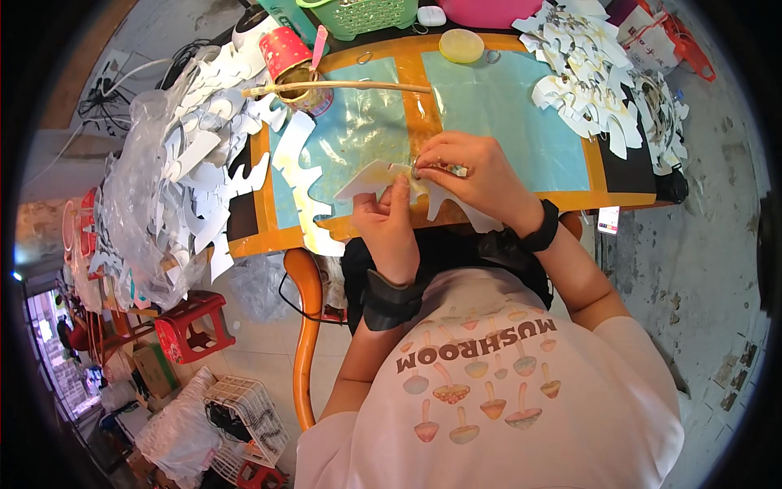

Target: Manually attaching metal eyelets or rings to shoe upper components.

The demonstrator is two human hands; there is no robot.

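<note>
In front of my body I hold a white cut-out piece [366, 180] with notched edges, yellowish around the fingers. My left hand [388, 224] grips it between thumb and fingers. My right hand [466, 167] is closed in a pinch at the same piece, by what looks like a small dark metal ring [415, 173]; the fingertips partly hide it. Left of my hands lies a similar scalloped white piece [308, 191] streaked with yellow. Beyond it stands a red dotted can [284, 49] with a pink-handled tool [318, 47], and a thin stick [350, 85] lies across.
Loose white cut-outs [208, 155] and clear plastic [138, 187] crowd the table's left. More yellow-smeared pieces [578, 73] pile up at the right. A round yellow-lidded tub [462, 46] and a green basket [358, 18] stand at the back. A red stool [195, 328] is at lower left.
</note>
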